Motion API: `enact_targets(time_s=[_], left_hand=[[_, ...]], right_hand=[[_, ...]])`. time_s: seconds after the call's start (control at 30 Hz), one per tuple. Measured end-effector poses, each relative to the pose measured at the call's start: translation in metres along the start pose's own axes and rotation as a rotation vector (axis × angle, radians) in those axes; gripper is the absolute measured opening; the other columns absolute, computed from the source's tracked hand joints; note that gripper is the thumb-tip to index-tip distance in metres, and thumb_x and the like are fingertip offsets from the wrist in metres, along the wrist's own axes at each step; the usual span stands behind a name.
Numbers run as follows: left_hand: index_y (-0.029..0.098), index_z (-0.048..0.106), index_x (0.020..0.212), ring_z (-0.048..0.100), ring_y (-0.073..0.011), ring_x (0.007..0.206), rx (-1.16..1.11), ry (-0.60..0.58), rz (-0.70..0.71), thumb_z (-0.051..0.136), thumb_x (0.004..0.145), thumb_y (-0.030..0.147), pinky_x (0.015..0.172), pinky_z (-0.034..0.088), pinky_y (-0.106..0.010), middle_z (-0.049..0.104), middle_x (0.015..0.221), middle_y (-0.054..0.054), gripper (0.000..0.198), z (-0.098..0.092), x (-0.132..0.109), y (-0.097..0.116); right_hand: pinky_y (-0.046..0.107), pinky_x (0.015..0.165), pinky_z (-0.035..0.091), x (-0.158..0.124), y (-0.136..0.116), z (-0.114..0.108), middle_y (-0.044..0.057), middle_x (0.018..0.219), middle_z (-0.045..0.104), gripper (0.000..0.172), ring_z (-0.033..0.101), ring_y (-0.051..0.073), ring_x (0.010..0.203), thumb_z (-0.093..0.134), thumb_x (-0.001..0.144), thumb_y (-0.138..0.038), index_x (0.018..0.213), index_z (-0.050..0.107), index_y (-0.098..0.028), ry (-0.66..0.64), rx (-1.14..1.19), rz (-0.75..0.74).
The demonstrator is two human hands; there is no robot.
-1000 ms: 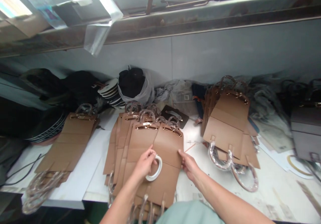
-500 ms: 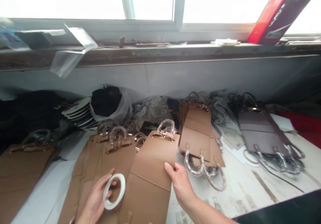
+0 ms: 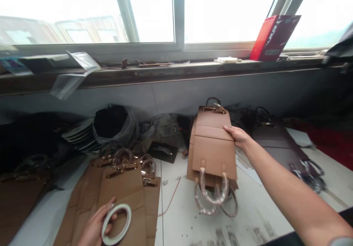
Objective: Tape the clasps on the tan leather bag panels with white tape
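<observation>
In the head view my right hand (image 3: 237,135) grips the right edge of a tan leather bag panel (image 3: 213,146), thumb on top. The panel has plastic-wrapped handles and gold-coloured hardware, and it lies over or just above a pile of similar panels at the centre right. My left hand (image 3: 95,224) is closed round a roll of white tape (image 3: 117,224), fingers passing through the ring. Under and beside that hand lies another pile of tan bag panels (image 3: 121,183), their wrapped handles toward the wall.
Dark brown bag panels (image 3: 275,143) lie at the right. A black piece with a handle (image 3: 162,151) sits near the middle. Toward the wall stand a plastic-lined container (image 3: 116,128) and stacked reels (image 3: 79,135). A red box file (image 3: 273,38) rests on the windowsill.
My right hand has carried the tan bag panel from the left pile to the pile at the centre right. My left hand still holds the tape. The view has tilted up.
</observation>
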State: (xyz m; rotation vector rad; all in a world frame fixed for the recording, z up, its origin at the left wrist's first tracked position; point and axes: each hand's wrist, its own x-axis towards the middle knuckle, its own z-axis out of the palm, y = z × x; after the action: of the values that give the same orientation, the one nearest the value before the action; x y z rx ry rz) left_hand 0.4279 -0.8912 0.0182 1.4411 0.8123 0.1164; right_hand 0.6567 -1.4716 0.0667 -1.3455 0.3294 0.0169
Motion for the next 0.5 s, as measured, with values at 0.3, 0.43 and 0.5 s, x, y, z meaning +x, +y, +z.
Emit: enact_targets(time_s=[0.3,0.43,0.5], left_hand=[[0.018,0.064,0.12,0.037,-0.0059,0.044,0.057,-0.151,0.024,0.082,0.068,0.055,0.04,0.026,-0.016,0.059,0.061,0.004,0.067,0.024,-0.096,0.014],[0.018,0.062,0.109,0.037,-0.0048,0.044,0.101,-0.164,0.103,0.075,0.079,0.052,0.043,0.024,-0.016,0.062,0.064,0.003,0.047,0.049,-0.132,0.009],[0.018,0.06,0.108,0.036,-0.0046,0.044,0.073,-0.202,0.153,0.072,0.082,0.048,0.043,0.026,-0.017,0.062,0.065,0.003,0.043,0.063,-0.142,0.003]], right_hand=[[0.032,0.072,0.059,0.064,0.097,0.007,0.013,0.093,0.077,0.022,0.073,0.027,0.085,0.073,0.073,-0.018,0.094,0.07,-0.014,0.221,-0.188,-0.016],[0.044,0.09,0.054,0.058,0.102,-0.004,0.023,0.116,0.07,0.048,0.068,0.037,0.106,0.075,0.074,-0.027,0.117,0.067,-0.008,0.314,-0.34,-0.035],[0.05,0.103,0.045,0.046,0.097,-0.006,0.028,0.128,0.062,0.065,0.058,0.042,0.122,0.077,0.073,-0.033,0.13,0.061,-0.005,0.429,-0.464,-0.113]])
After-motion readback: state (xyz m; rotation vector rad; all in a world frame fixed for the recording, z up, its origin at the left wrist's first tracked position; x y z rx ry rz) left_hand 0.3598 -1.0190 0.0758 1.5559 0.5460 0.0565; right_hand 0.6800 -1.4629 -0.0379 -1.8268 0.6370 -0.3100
